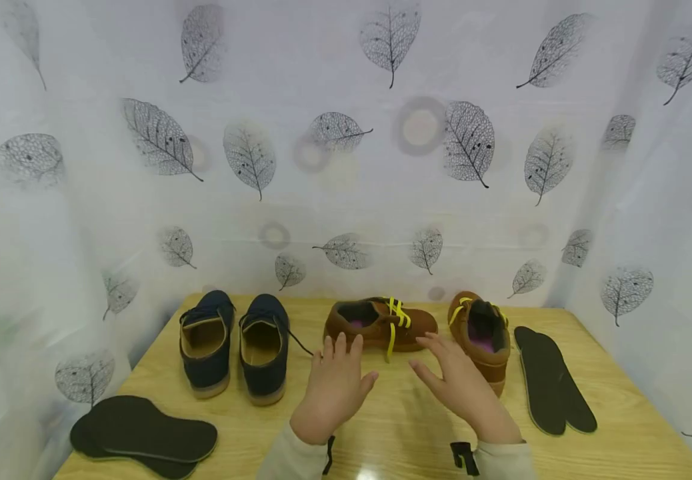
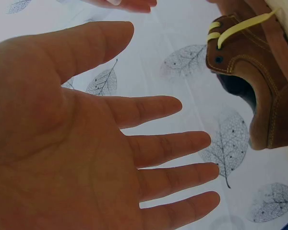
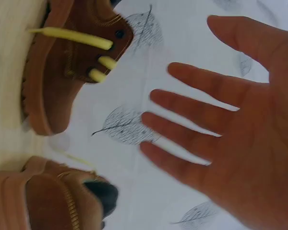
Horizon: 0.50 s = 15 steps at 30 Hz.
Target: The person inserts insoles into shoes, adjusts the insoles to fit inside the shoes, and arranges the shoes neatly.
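My left hand [image 1: 335,387] has its fingers spread and holds nothing; in the head view it overlaps the heel side of a brown shoe [image 1: 418,327] with yellow laces, which lies sideways at the back. The left wrist view shows the palm [image 2: 62,153] with all fingers straight and that shoe's heel end beyond them. The right hand [image 1: 466,390], also spread and holding nothing, is nearest the second brown shoe [image 1: 493,357], whose toe points away. In the right wrist view the fingers [image 3: 197,100] are straight, with both brown shoes off to the left.
Two dark blue shoes [image 1: 206,353] stand at the back left, one trailing a lace. A pair of black insoles [image 1: 154,430] overlaps at the front left; another pair of insoles [image 1: 547,380] lies at the right. White leaf-print curtains [image 1: 346,200] surround the wooden table [image 1: 394,407].
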Tool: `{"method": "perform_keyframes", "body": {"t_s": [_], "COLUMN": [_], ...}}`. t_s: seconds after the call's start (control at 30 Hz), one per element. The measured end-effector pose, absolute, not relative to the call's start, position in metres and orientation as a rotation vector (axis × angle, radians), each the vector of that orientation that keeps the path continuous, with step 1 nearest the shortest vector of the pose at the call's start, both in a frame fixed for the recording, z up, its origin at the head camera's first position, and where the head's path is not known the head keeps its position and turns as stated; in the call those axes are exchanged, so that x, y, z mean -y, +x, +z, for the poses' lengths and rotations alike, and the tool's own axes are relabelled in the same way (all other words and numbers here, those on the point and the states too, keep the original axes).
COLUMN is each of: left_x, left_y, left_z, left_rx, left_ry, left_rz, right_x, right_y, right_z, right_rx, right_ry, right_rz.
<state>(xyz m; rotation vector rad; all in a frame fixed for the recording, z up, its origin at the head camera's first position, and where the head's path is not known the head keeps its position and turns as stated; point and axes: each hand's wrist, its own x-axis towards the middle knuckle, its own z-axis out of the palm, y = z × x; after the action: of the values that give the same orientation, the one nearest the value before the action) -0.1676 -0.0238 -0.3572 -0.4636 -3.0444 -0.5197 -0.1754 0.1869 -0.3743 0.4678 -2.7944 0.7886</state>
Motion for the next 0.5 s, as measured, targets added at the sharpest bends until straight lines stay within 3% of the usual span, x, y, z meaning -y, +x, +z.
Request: {"method": "perform_keyframes", "body": {"t_s": [0.2,0.5], "left_x": [0.023,0.025], "left_y": [-0.169,-0.171], "left_z": [-0.357,-0.359], "left_rx": [3.061,3.094], "left_ry": [-0.488,-0.487], "left_rz": [-0.559,-0.583], "right_x": [-0.211,-0.235], "right_y": [-0.191,-0.199], "right_z": [-0.388,-0.404], "right_rx": [2.579,2.353], "right_ry": [0.409,0.086], "right_rz": [0.820,0.830]}}
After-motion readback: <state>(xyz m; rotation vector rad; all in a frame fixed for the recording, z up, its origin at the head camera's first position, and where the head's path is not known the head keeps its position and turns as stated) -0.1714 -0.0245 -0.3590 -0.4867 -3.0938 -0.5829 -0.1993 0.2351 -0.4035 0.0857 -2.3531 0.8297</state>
